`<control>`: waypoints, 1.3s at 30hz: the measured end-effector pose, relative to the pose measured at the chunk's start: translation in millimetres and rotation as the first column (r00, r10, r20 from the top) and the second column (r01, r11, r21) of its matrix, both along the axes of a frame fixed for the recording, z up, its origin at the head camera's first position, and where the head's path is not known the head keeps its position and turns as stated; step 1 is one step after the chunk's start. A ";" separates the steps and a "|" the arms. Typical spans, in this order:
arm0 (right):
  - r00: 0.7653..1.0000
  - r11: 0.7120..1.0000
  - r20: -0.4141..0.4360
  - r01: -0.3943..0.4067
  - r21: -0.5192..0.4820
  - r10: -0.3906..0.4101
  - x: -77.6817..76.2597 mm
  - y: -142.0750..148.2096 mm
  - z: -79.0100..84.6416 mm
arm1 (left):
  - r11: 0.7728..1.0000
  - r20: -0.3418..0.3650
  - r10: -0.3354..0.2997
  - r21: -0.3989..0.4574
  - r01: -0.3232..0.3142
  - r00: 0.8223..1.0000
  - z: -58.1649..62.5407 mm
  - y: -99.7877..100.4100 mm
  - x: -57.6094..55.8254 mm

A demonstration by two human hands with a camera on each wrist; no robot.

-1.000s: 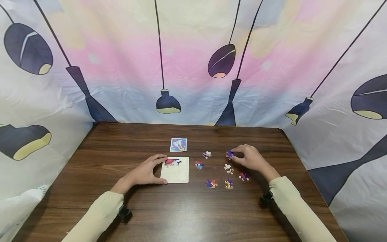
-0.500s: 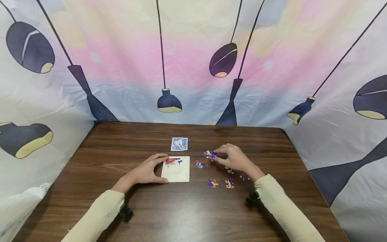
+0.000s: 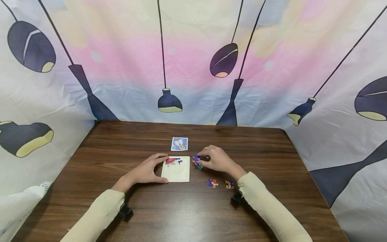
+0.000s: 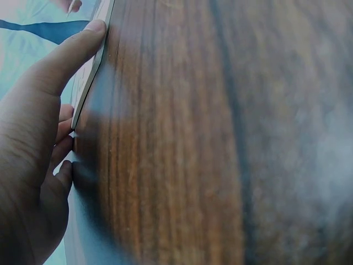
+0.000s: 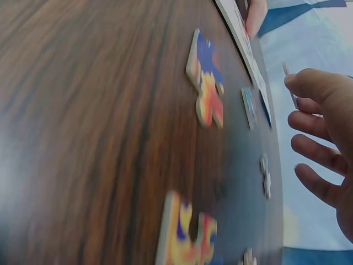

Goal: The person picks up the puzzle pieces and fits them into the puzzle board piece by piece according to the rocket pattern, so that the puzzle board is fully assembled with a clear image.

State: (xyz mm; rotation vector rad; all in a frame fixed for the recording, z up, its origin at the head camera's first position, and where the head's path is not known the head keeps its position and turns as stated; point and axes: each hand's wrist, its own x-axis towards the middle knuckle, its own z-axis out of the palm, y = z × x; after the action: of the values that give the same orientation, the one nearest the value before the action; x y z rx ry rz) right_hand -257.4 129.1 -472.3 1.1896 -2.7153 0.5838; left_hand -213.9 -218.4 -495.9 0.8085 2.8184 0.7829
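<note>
My left hand point(image 3: 148, 170) holds the pale square puzzle board point(image 3: 176, 175) along its left side, thumb at the near corner and fingers at the far one. A strip of red and white picture point(image 3: 173, 161) fills the board's upper left. Between thumb and fingers, my right hand point(image 3: 218, 158) pinches a purple puzzle piece point(image 3: 195, 158), raised just right of the board. The right wrist view shows that piece point(image 5: 290, 85) edge-on, off the table. A blue piece point(image 3: 199, 166) lies partly behind it. In the left wrist view, the left thumb point(image 4: 83, 41) touches the board's edge.
Behind the board lies a small picture card point(image 3: 179, 144). A purple-orange piece point(image 3: 212, 183) and a purple-yellow piece point(image 3: 229, 184) lie nearer me on the wooden table point(image 3: 181, 215). My right hand and sleeve hide other pieces. A printed cloth point(image 3: 193, 60) hangs around the table.
My right hand has carried the purple piece leftward from the right-hand group of pieces to beside the board. My left hand has stayed at the board.
</note>
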 end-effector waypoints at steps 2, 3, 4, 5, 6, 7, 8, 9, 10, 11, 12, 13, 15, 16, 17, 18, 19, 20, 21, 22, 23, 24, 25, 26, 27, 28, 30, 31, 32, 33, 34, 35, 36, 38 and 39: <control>1.000 1.000 0.003 -0.010 0.003 0.010 -1.3 -7.0 -1.4 | 1.000 0.002 0.002 -0.002 -0.002 1.000 0.2 0.1 0.3; 1.000 1.000 0.008 -0.014 0.001 0.014 -1.7 -10.3 -1.9 | 1.000 0.001 0.002 -0.004 -0.002 1.000 0.3 0.1 0.4; 1.000 1.000 0.013 -0.014 0.003 0.014 -2.1 -13.5 -2.6 | 1.000 0.002 0.002 -0.006 -0.002 1.000 0.5 0.1 0.6; 1.000 1.000 0.017 -0.013 0.005 0.013 -2.4 -16.5 -2.7 | 1.000 0.002 0.003 -0.007 -0.003 1.000 0.6 0.1 0.7; 1.000 1.000 0.023 -0.013 0.006 0.013 -2.6 -19.6 -2.9 | 1.000 0.003 0.004 -0.008 -0.004 1.000 0.7 0.3 0.9; 1.000 1.000 0.028 -0.012 0.011 0.012 -2.9 -22.5 -3.1 | 1.000 0.004 0.004 -0.009 -0.004 1.000 0.9 0.3 1.0; 0.999 1.000 0.031 -0.011 0.014 0.011 -3.1 -25.3 -3.0 | 1.000 0.005 0.004 -0.010 -0.004 1.000 0.9 0.3 1.1; 0.999 1.000 0.033 -0.011 0.017 0.011 -3.2 -28.0 -2.8 | 1.000 0.004 0.004 -0.013 -0.004 1.000 0.8 0.2 1.1; 0.999 1.000 0.036 -0.011 0.018 0.011 -3.4 -30.5 -2.4 | 1.000 0.006 0.006 -0.014 -0.006 1.000 0.8 0.3 1.1; 0.999 1.000 0.038 -0.012 0.017 0.011 -3.6 -32.9 -1.9 | 1.000 0.008 0.006 -0.015 -0.006 1.000 0.7 0.4 1.1; 0.999 1.000 0.038 -0.013 0.020 0.012 -4.2 -35.3 -1.9 | 1.000 0.009 0.007 -0.016 -0.007 1.000 0.6 0.5 1.0; 0.999 1.000 0.038 -0.014 0.024 0.013 -4.6 -37.3 -1.9 | 1.000 0.007 0.006 -0.016 -0.006 1.000 0.3 0.4 1.0; 0.999 0.999 0.036 -0.019 0.032 0.018 -5.5 -41.2 -2.1 | 1.000 0.008 0.005 -0.015 -0.005 1.000 0.0 0.4 0.7; 0.999 0.999 0.036 -0.021 0.038 0.019 -6.0 -43.1 -2.4 | 1.000 0.011 0.005 -0.013 -0.005 1.000 -0.1 0.4 0.6; 0.999 0.999 0.034 -0.022 0.047 0.021 -6.6 -44.9 -3.1 | 1.000 0.010 0.005 -0.013 -0.004 1.000 -0.4 0.3 0.5; 0.999 0.998 0.035 -0.024 0.055 0.022 -7.1 -46.6 -3.8 | 1.000 0.011 0.004 -0.011 -0.004 1.000 -0.5 0.2 0.5; 0.999 0.998 0.035 -0.025 0.062 0.023 -7.6 -48.1 -4.5 | 1.000 0.012 0.005 -0.011 -0.004 1.000 -0.6 0.2 0.5; 0.999 0.997 0.036 -0.025 0.066 0.023 -8.0 -49.5 -5.0 | 1.000 0.014 0.005 -0.011 -0.005 1.000 -0.5 0.1 0.4; 0.999 0.997 0.038 -0.025 0.070 0.022 -8.2 -50.9 -5.5 | 1.000 0.014 0.006 -0.011 -0.005 1.000 -0.6 0.1 0.4; 0.999 0.997 0.038 -0.023 0.073 0.020 -8.6 -52.1 -6.2 | 1.000 0.014 0.007 -0.012 -0.006 1.000 -0.6 0.0 0.4; 0.999 0.997 0.040 -0.022 0.074 0.019 -8.7 -53.0 -6.9 | 1.000 0.014 0.006 -0.012 -0.006 1.000 -0.5 0.0 0.4; 0.999 0.997 0.040 -0.020 0.077 0.017 -8.9 -53.9 -7.3 | 1.000 0.016 0.007 -0.011 -0.007 1.000 -0.4 0.1 0.2; 0.999 0.997 0.039 -0.018 0.079 0.015 -9.0 -54.6 -7.7 | 1.000 0.015 0.007 -0.012 -0.006 1.000 -0.6 0.2 0.2; 0.999 0.997 0.039 -0.015 0.080 0.012 -9.0 -55.2 -8.1 | 1.000 0.015 0.006 -0.012 -0.006 1.000 -0.7 0.4 0.2; 0.999 0.997 0.040 -0.013 0.082 0.010 -8.9 -55.8 -8.3 | 1.000 0.016 0.006 -0.012 -0.006 1.000 -0.9 0.6 0.1; 0.999 0.997 0.044 -0.013 0.082 0.009 -8.9 -56.3 -8.4 | 1.000 0.015 0.006 -0.011 -0.005 1.000 -1.1 0.7 0.0; 0.999 0.996 0.049 -0.010 0.085 0.006 -8.5 -57.5 -8.4 | 1.000 0.016 0.004 -0.013 -0.004 1.000 -0.8 0.7 -0.3; 0.999 0.996 0.052 -0.008 0.086 0.004 -8.2 -58.1 -8.4 | 1.000 0.014 0.004 -0.016 -0.003 1.000 -0.6 0.7 -0.3; 0.998 0.996 0.055 -0.006 0.087 0.001 -7.8 -58.5 -8.2 | 1.000 0.015 0.004 -0.016 -0.004 1.000 -0.4 0.8 -0.4; 0.998 0.996 0.060 -0.004 0.088 -0.001 -7.5 -58.8 -8.1 | 1.000 0.015 0.004 -0.016 -0.003 1.000 -0.3 0.8 -0.5; 0.998 0.996 0.062 -0.002 0.088 -0.003 -7.3 -59.1 -7.9 | 1.000 0.016 0.003 -0.018 -0.002 1.000 0.2 0.8 -0.5; 0.998 0.996 0.063 0.001 0.089 -0.007 -7.0 -59.4 -7.8 | 1.000 0.015 0.002 -0.020 -0.002 1.000 0.7 0.8 -0.4; 0.998 0.996 0.066 0.004 0.088 -0.010 -6.8 -59.5 -7.6 | 1.000 0.014 0.002 -0.020 -0.002 1.000 0.9 0.9 -0.3; 0.998 0.996 0.065 0.007 0.088 -0.012 -7.0 -59.5 -7.9 | 1.000 0.016 0.003 -0.019 -0.003 1.000 1.2 1.0 -0.2; 0.998 0.996 0.065 0.005 0.086 -0.010 -7.3 -59.7 -8.1 | 1.000 0.019 0.003 -0.016 -0.003 1.000 1.4 1.1 -0.1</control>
State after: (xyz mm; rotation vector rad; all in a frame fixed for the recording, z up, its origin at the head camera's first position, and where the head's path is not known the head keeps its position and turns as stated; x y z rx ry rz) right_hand -264.7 69.3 -480.4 1.1998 -2.8247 0.5182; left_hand -214.0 -217.3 -494.5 0.7911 2.8063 0.7632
